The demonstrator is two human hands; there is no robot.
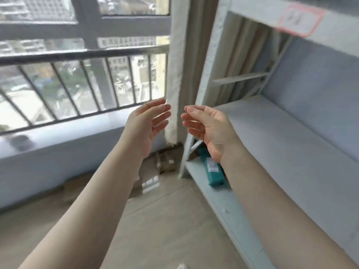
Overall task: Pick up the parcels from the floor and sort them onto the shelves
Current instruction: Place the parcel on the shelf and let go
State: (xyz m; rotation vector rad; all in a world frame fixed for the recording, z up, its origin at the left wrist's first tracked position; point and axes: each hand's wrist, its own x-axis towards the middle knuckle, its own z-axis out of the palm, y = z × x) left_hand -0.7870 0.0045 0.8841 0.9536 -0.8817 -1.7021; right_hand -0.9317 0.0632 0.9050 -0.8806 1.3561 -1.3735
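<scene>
Leftmost: window railing (83, 55) above a pale sill.
Left hand (144, 125): raised, palm inward, fingers spread, gripping nothing.
Floor corner, between the forearms: brown cardboard parcels (165, 162), blurred, lying against the wall foot beside the shelving unit (209, 61); count cannot be told.
Right hand (208, 127): raised, fingers loosely curled, likewise empty.
Lower shelf (196, 169): one teal parcel (212, 171) with a white label, already lying there.
Middle shelf (272, 133): bare.
Handling note: likely next is a reach down to the corner parcels; take one with both hands at opposite edges, keeping the label upward for reading.
</scene>
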